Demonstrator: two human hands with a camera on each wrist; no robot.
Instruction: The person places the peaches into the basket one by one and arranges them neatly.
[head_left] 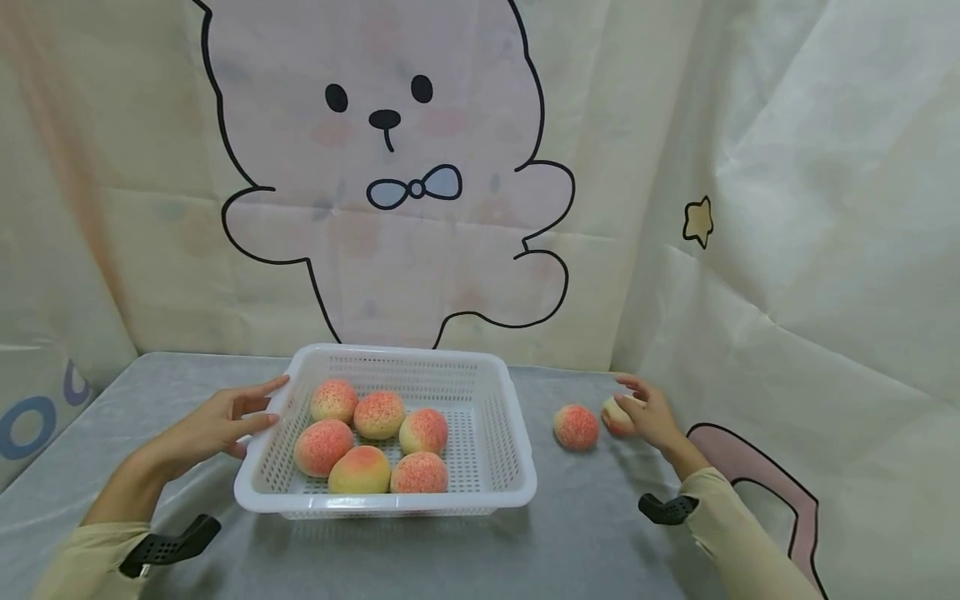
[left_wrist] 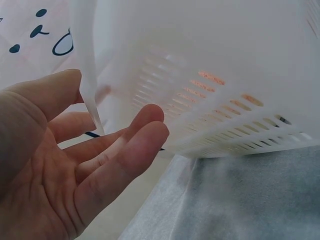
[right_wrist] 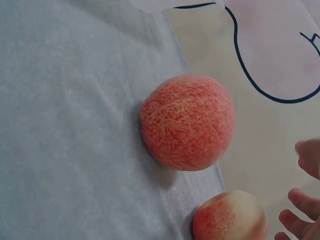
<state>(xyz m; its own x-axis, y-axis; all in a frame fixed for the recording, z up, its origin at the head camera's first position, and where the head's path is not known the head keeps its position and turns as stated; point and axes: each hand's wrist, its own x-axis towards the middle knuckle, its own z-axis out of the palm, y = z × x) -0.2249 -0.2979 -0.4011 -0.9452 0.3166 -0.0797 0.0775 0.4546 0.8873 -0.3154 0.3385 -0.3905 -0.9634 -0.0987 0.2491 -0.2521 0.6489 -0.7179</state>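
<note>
A white perforated plastic basket [head_left: 480, 433] stands on the table with several red-and-yellow peaches [head_left: 378, 414] inside. At its left side my left hand [head_left: 217, 421] grips the rim; in the left wrist view the thumb and fingers [left_wrist: 146, 142] lie about the rim edge [left_wrist: 90, 95]. To the right of the basket, two peaches lie on the table: a redder peach [head_left: 576, 427] and a paler peach [head_left: 617, 417]. My right hand [head_left: 651, 417] is over the paler one, partly hiding it. In the right wrist view, its spread fingers [right_wrist: 302, 202] are apart from that peach [right_wrist: 232, 217].
A grey cloth [head_left: 585, 533] covers the table. Behind it hangs a cream curtain [head_left: 600, 275] with a cartoon bear, and another sheet [head_left: 825, 333] hangs close on the right. Black straps [head_left: 172, 546] are on both wrists.
</note>
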